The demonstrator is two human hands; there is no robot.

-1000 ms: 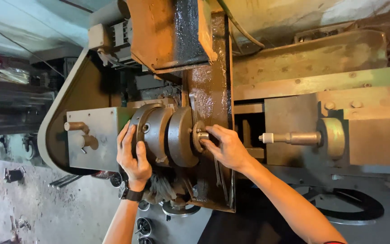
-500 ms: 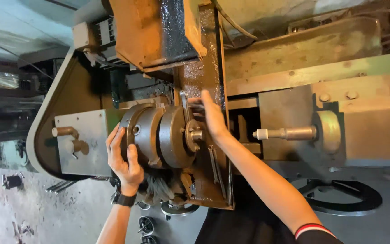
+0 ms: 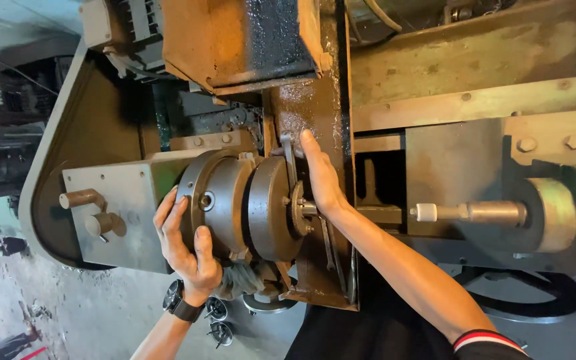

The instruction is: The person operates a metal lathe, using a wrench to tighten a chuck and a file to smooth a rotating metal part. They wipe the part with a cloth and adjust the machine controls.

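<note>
At the lathe chuck [image 3: 218,203]: left hand [image 3: 185,243] grips its rim, fingers curled round the edge. Right hand [image 3: 321,177] lies just right of the chuck, fingers pressed together against a wrench [image 3: 289,160] on the round workpiece [image 3: 271,207]. Tightening step, seemingly; next, a firm wrench pull.

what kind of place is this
Most likely a metalworking machine shop: a grimy metal lathe with a round steel chuck, a tailstock spindle, and an oil-stained machine body.
</note>
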